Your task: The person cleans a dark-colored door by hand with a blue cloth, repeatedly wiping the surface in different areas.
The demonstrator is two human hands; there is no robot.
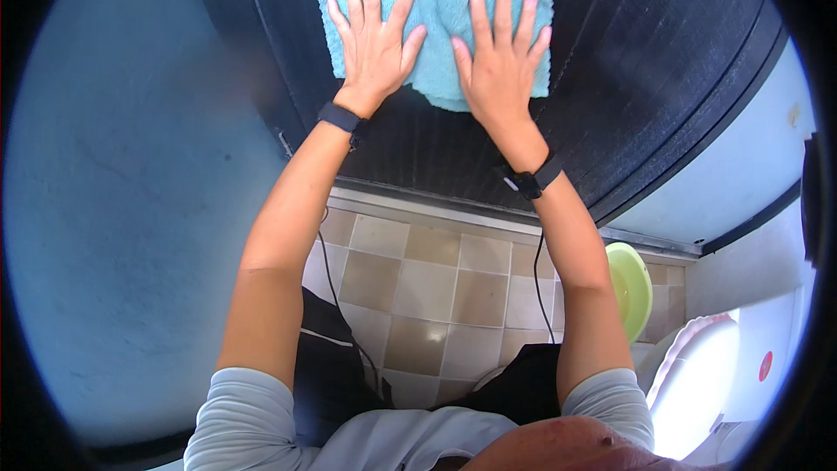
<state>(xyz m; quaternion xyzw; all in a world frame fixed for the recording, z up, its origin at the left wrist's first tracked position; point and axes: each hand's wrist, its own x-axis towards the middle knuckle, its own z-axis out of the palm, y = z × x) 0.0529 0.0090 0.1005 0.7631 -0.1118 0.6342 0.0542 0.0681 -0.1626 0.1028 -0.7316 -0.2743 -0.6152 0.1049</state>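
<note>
A light blue towel cloth (440, 52) is spread against a dark, vertically ribbed door panel (418, 144). My left hand (377, 48) lies flat on the cloth's left half with its fingers spread. On the right half rests my right hand (501, 61), palm down, fingers also apart. Both hands press on the cloth without gripping it. Its upper edge dips between them, and the lower edge hangs a little rumpled. Each wrist carries a dark band, with a thin black cable below.
A green basin (629, 290) stands on the tiled floor (423, 283) to the right, beyond my right forearm. Closer on that side is a white toilet (697, 384). A pale blue wall surface (131, 192) fills the left. A raised sill (436, 209) runs below the door.
</note>
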